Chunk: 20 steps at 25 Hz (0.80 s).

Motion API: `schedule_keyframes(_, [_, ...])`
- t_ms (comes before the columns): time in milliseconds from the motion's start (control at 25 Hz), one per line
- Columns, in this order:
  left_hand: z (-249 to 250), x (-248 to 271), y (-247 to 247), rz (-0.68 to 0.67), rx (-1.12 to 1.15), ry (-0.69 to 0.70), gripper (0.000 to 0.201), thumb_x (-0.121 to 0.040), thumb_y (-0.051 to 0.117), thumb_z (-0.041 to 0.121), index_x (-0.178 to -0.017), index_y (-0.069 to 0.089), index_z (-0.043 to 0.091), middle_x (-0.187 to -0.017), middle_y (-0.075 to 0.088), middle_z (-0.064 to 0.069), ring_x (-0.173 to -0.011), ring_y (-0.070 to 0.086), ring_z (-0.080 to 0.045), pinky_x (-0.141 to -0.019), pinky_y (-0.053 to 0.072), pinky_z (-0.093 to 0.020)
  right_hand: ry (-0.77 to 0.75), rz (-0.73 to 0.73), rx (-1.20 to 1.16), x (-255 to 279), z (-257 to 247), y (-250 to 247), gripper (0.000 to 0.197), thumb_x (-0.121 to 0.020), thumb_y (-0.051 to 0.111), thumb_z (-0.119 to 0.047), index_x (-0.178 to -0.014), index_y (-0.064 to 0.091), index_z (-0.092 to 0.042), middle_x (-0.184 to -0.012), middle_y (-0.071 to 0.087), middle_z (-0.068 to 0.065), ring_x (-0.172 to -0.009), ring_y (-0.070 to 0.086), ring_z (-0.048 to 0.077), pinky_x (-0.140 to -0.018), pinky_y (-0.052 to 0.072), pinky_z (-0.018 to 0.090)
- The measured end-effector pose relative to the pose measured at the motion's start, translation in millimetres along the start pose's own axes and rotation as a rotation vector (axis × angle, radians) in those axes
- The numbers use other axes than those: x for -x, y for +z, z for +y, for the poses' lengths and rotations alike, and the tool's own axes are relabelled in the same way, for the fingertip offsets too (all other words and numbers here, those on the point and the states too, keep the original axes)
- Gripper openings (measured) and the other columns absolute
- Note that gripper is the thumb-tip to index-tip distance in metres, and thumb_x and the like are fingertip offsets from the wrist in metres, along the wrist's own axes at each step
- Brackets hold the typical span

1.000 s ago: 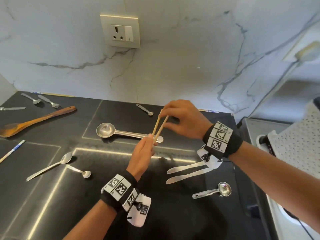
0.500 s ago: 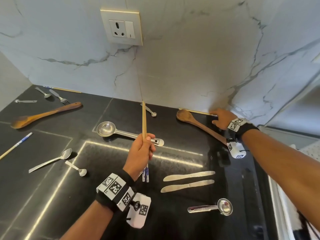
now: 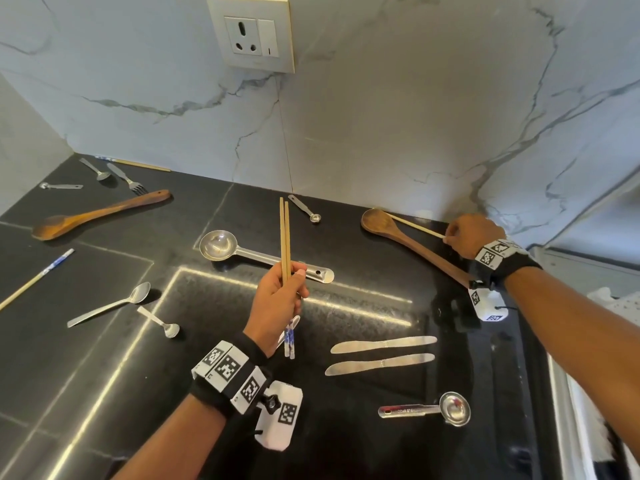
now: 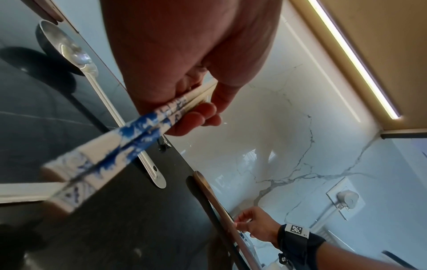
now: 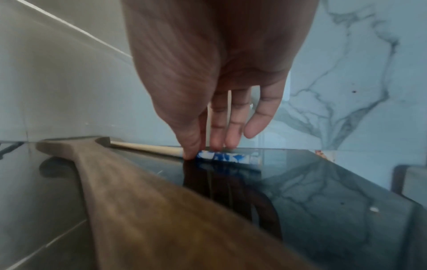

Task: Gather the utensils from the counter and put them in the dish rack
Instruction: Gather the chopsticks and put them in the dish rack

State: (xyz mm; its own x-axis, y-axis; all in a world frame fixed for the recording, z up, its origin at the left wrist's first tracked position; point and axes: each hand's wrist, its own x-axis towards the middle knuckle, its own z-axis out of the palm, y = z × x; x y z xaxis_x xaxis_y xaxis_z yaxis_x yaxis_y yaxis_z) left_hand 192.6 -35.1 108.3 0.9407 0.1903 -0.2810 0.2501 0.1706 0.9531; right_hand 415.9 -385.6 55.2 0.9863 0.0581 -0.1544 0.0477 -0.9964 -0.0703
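My left hand (image 3: pixel 289 282) grips two wooden chopsticks (image 3: pixel 285 237) upright above the middle of the black counter (image 3: pixel 363 306); their blue-patterned ends (image 4: pixel 129 138) stick out below my fist (image 4: pixel 184 54). My right hand (image 3: pixel 450 239) reaches to the back right corner and pinches a third chopstick (image 3: pixel 414 225) lying along the wall. In the right wrist view the thumb and fingertips (image 5: pixel 189 153) sit on either side of that chopstick's blue end (image 5: pixel 221 157). A wooden spoon (image 3: pixel 408 244) lies just in front of it.
Scattered on the counter: a large metal scoop (image 3: pixel 242 252), two knives (image 3: pixel 381 353), a measuring spoon (image 3: pixel 433 408), a small one (image 3: pixel 304 207), two spoons (image 3: pixel 110 304), another wooden spoon (image 3: pixel 100 214), a chopstick (image 3: pixel 34 280), a fork (image 3: pixel 126 180). A wall socket (image 3: pixel 251 32) is above.
My right hand let go of the chopsticks in my left hand and reached to the back right corner, onto the chopstick by the wall. My left hand turned its two chopsticks upright.
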Motion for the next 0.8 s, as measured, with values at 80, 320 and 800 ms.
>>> schedule_keyframes(80, [1, 0, -2, -0.004, 0.050, -0.023, 0.018, -0.102, 0.047, 0.015, -0.109, 0.060, 0.006, -0.068, 0.057, -0.005, -0.058, 0.050, -0.013, -0.056, 0.044, -0.025, 0.017, -0.004, -0.180, 16, 0, -9, 0.014, -0.089, 0.065, -0.037, -0.084, 0.071, -0.026, -0.084, 0.070, 0.003, -0.079, 0.064, 0.024, -0.075, 0.053, 0.036])
schedule_keyframes(320, [-5, 3, -8, 0.001, 0.284, -0.183, 0.015, -0.100, 0.051, 0.018, -0.105, 0.061, 0.010, -0.072, 0.063, -0.007, -0.064, 0.061, -0.015, -0.063, 0.054, -0.027, 0.093, 0.361, -1.048, 136, -67, -25, 0.013, -0.088, 0.072, -0.020, -0.098, 0.078, -0.015, -0.084, 0.074, -0.001, -0.076, 0.065, 0.009, -0.070, 0.048, 0.017])
schedule_keyframes(800, [-2, 33, -112, 0.153, 0.470, -0.179, 0.016, -0.105, 0.036, 0.014, -0.108, 0.050, 0.007, -0.093, 0.068, -0.020, -0.084, 0.071, -0.030, -0.087, 0.055, -0.050, -0.550, 0.040, -0.949, 237, -316, 31, 0.016, -0.081, 0.077, -0.017, -0.097, 0.079, -0.021, -0.088, 0.072, -0.005, -0.081, 0.064, 0.006, -0.073, 0.048, 0.013])
